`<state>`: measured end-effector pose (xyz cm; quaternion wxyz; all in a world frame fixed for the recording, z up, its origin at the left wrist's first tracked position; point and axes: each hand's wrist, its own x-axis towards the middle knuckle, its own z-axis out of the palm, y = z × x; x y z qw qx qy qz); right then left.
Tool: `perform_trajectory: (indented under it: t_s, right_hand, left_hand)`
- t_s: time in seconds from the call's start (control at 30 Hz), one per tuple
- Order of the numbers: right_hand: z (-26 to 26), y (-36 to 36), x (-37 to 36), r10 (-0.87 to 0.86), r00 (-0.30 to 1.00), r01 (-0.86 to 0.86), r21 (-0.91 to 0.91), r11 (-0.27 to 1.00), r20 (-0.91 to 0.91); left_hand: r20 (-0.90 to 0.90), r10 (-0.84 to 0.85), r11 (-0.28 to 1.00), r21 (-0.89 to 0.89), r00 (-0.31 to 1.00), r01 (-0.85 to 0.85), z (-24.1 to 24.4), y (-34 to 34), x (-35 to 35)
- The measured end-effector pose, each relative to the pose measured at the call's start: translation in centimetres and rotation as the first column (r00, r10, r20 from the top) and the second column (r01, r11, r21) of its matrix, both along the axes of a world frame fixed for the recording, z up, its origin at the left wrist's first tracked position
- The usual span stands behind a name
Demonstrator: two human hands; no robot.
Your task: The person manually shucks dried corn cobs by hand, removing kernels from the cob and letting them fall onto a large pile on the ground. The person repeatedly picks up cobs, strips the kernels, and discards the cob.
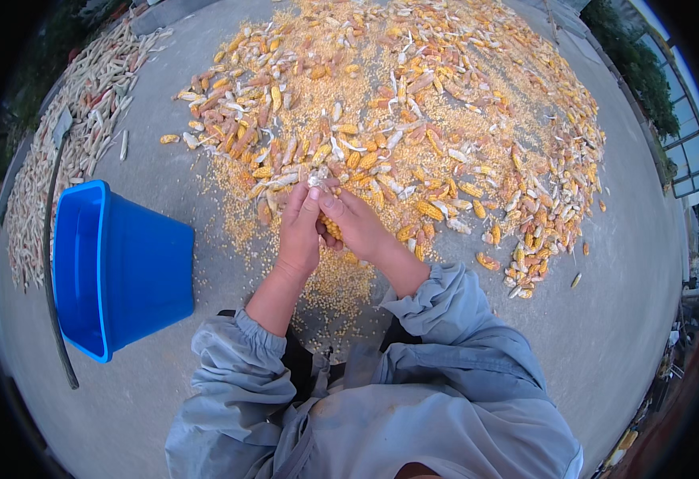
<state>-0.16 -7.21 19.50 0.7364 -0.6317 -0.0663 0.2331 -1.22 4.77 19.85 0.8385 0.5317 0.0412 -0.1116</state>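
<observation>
Both of my hands meet in the middle of the view, thumbs close together, around a yellow corn cob (330, 227). My left hand (303, 223) grips it from the left, and my right hand (355, 224) holds it from the right. A pale, whitish end of a cob or husk shows at the fingertips; the fingers hide much of what is held. Beyond and below the hands spreads a wide pile of corn cobs (368, 160), some yellow with kernels, some stripped and reddish. Loose corn kernels (340, 281) lie on the ground under my wrists.
A blue plastic tub (146, 263) lies on its side at the left. Beside it is a long dark-handled tool (51, 239) with a flat metal head. Further left is a long heap of pale bare cobs (80, 120). The floor is grey concrete (613, 335).
</observation>
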Motion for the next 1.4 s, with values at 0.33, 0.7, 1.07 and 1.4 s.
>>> perform_trajectory:
  t_s: [0.33, 0.7, 1.07, 1.4]
  right_hand:
    - [-1.2, 0.2, 0.8, 0.071, 0.989, -0.024, 0.325, 0.945, -0.132]
    - [-1.9, 0.7, 0.8, 0.039, 0.996, -0.027, 0.132, 0.991, -0.086]
    - [-1.7, 1.5, 0.4, 0.035, 0.991, 0.000, 0.271, 0.963, -0.126]
    - [-0.7, 1.4, 0.4, 0.010, 1.000, -0.010, 0.011, 1.000, 0.012]
  left_hand:
    - [-0.046, -0.082, 0.987, -0.140, 0.996, 0.075, -1.1, 1.9, 0.8]
    - [0.138, 0.130, 0.963, 0.220, 0.982, -0.159, -0.7, 1.6, 0.7]
    - [0.233, 0.125, 0.978, 0.135, 0.964, -0.159, -0.7, 1.5, 0.7]
    - [0.168, 0.138, 0.950, 0.256, 0.976, -0.179, 0.1, 1.2, 0.4]
